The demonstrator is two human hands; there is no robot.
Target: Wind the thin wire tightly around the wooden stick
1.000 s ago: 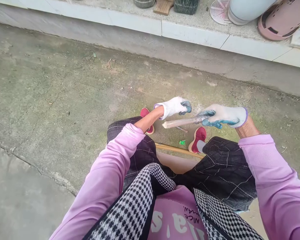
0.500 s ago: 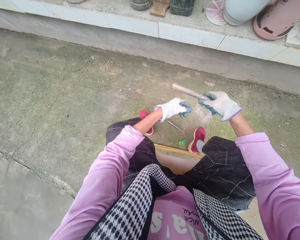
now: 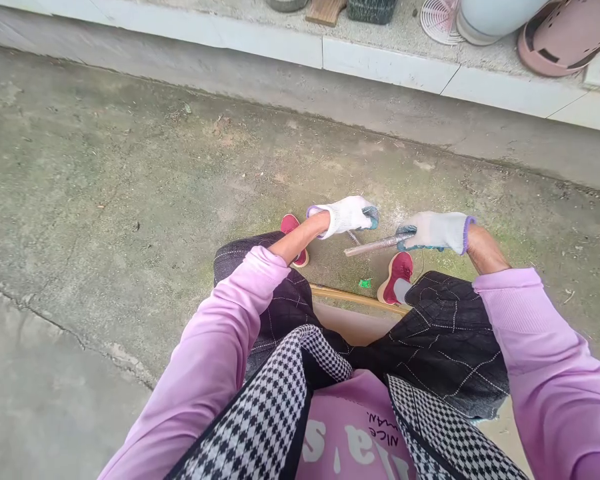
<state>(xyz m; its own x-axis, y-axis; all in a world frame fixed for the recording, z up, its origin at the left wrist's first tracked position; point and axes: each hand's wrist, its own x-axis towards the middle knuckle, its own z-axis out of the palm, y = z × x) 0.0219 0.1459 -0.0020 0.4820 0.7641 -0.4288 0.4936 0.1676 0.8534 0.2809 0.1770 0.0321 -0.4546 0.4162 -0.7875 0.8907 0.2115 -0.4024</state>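
Both my hands wear white knit gloves with blue-grey palms. My right hand (image 3: 437, 231) is closed round a thin grey rod (image 3: 373, 247) that points left, its tip low between my feet. My left hand (image 3: 347, 215) is closed in a fist just left of that tip, gripping a second thin rod (image 3: 353, 237) whose short end pokes out below the fist. Both hands hover over the mossy concrete ground (image 3: 180, 193) in front of my knees.
My red shoes (image 3: 397, 272) rest on the ground beside a small green scrap (image 3: 364, 284). A wooden seat edge (image 3: 350, 300) shows between my legs. A raised ledge (image 3: 380, 63) at the back carries pots, a pink basket (image 3: 565, 37) and a white fan guard (image 3: 437, 20).
My right hand raised its rod up and away, then swung it back down towards my left fist. The left hand stayed almost still.
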